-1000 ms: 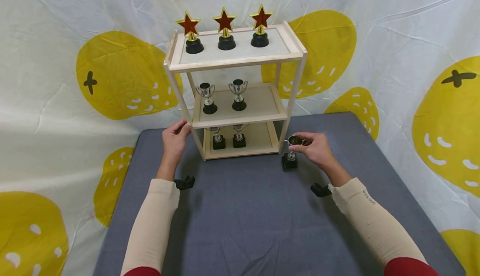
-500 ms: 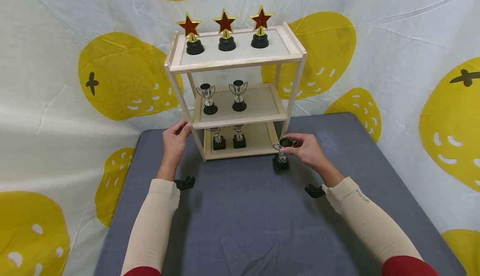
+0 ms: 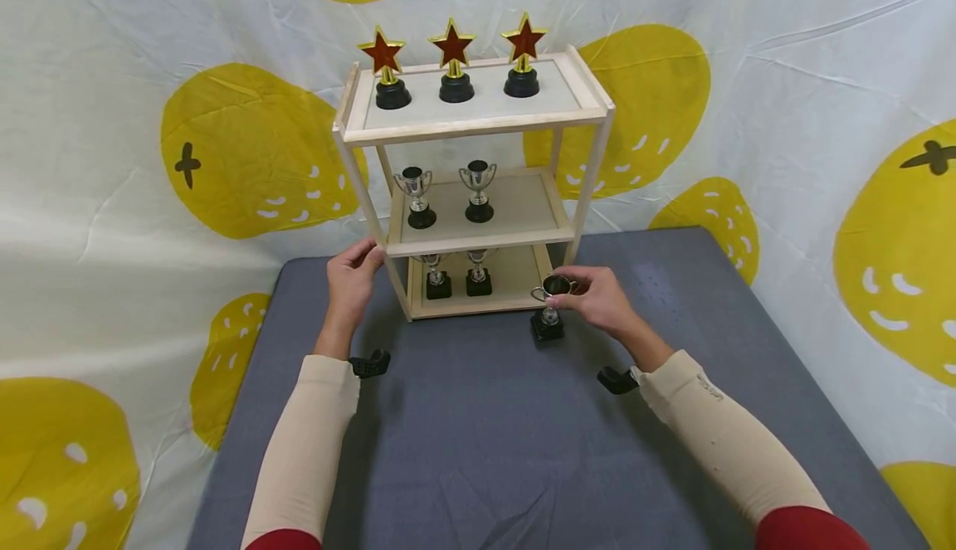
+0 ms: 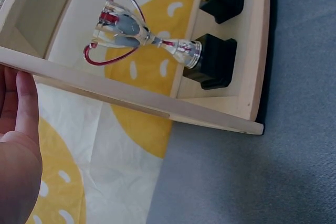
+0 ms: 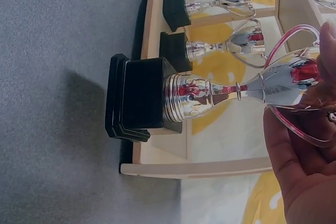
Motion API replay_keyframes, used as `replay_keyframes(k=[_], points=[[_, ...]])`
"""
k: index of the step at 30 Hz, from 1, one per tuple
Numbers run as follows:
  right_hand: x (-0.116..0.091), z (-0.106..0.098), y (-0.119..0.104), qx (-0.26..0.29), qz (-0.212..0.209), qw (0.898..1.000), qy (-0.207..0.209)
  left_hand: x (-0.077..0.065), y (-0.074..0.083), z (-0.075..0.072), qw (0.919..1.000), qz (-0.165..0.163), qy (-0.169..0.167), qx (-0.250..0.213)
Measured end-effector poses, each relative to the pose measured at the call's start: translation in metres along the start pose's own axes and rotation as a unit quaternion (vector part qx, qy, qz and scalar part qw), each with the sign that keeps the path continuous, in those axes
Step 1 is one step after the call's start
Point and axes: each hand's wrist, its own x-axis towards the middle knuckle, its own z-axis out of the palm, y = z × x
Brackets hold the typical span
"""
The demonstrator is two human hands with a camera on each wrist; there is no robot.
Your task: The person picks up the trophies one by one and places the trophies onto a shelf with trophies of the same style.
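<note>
In my right hand (image 3: 593, 301) is a silver trophy cup (image 3: 548, 318) with two handles and a black square base. My thumb and fingers pinch it by the bowl, and it stays upright. In the right wrist view the trophy's base (image 5: 144, 95) is above the table, its shadow off to one side, in front of the shelf's bottom tier. My left hand (image 3: 351, 280) holds the left front post of the wooden shelf (image 3: 478, 245) with thumb and fingertips. Two matching trophies (image 3: 479, 279) stand on the bottom tier, towards the left, their tops partly hidden by the middle tier.
Two silver cups with round black bases (image 3: 480, 201) stand on the middle tier. Three red star trophies (image 3: 456, 69) line the top tier. A grey cloth (image 3: 463, 434) covers the table, and a curtain with yellow fruit shapes (image 3: 261, 152) hangs behind.
My right hand has carried the trophy cup leftward, from beside the shelf's right front corner to in front of its bottom tier. My left hand stays at the post.
</note>
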Motion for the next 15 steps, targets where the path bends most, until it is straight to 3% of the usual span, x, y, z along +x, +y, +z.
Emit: replay_keyframes(k=[12,15], points=[[0.005,0.003,-0.013,0.035,0.019,0.999,-0.032,-0.002,0.002,0.001,0.9999,-0.002,-0.003,0.01],[0.004,0.002,-0.026,0.034,0.016,0.999,-0.034,-0.001,0.001,0.0,0.9999,-0.005,-0.002,0.015]])
